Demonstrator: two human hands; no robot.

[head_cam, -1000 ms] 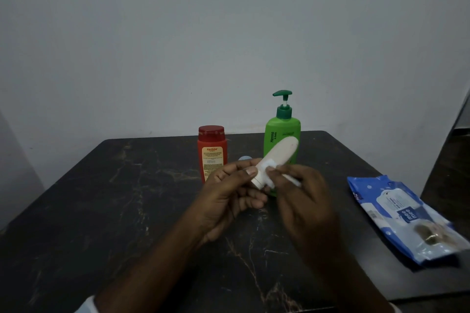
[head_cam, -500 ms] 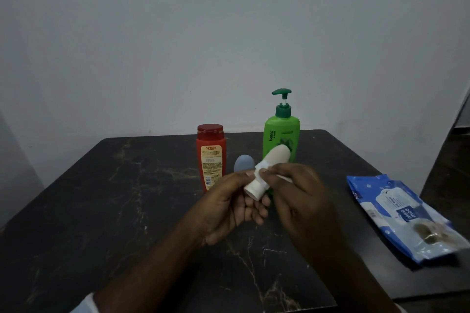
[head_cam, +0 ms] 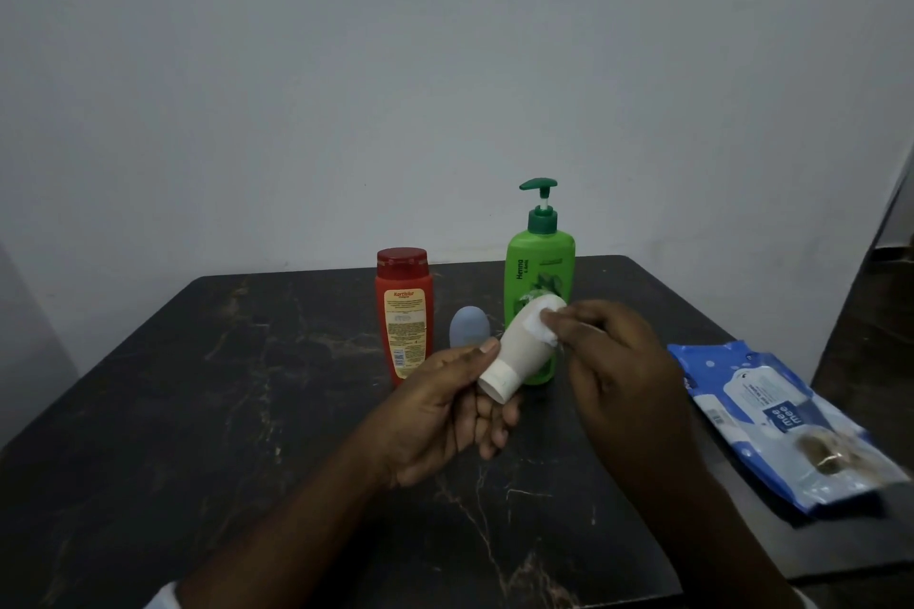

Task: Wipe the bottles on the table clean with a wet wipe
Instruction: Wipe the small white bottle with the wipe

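Left hand (head_cam: 445,406) grips small white plastic bottle (head_cam: 519,346), tilted; right hand (head_cam: 613,361) pinches white wet wipe (head_cam: 536,319) against its upper end above dark marbled tabletop (head_cam: 247,410).

- The tabletop (head_cam: 247,410) looks like dark polished stone with pale veins and a dull sheen.
- The red bottle (head_cam: 403,312) is smooth plastic with a glossier cap and a matt, paper-like label.
- The green pump bottle (head_cam: 539,272) is glossy, smooth plastic, pump included.
- The white bottle (head_cam: 519,351) is smooth, matt plastic.
- The wet wipe (head_cam: 536,319) is a soft, crumpled white cloth-like sheet.
- The blue-grey cap (head_cam: 469,325) looks smooth and matt.
- The wipes pack (head_cam: 771,420) is shiny, wrinkled plastic film.
- The wall (head_cam: 445,64) is matt and painted.
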